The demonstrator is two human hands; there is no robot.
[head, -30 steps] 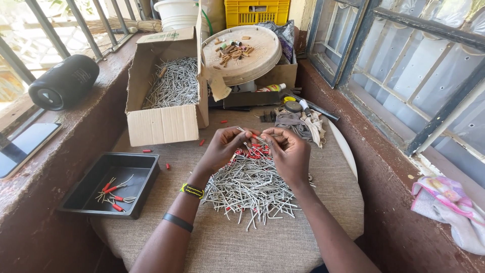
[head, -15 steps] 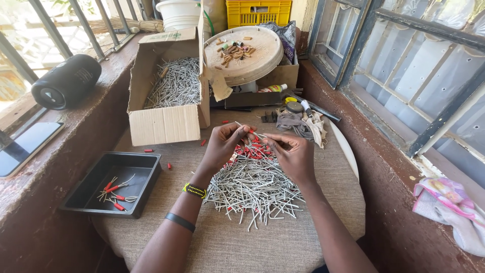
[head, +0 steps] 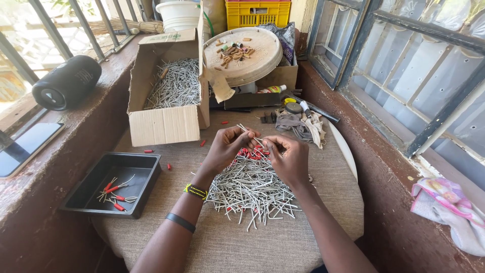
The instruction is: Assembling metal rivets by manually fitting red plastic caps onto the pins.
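My left hand (head: 225, 149) and my right hand (head: 288, 157) meet above a heap of thin grey wire pieces (head: 250, 189) on a round cloth-covered table (head: 283, 237). Both hands pinch a small bundle of grey wires (head: 248, 132) between their fingertips. Small red sleeves (head: 251, 153) lie on the heap just below the hands. A black tray (head: 86, 194) at the left holds a few wires fitted with red sleeves (head: 115, 192).
An open cardboard box (head: 166, 124) full of grey wires stands at the back left. Behind it are a round tray of small parts (head: 242, 55), a yellow crate (head: 257, 12) and a white bucket (head: 178, 15). A black speaker (head: 65, 83) and a phone (head: 25, 146) rest on the left ledge.
My hands have lifted slightly off the heap and drawn together, with a few wires now held up between the fingertips.
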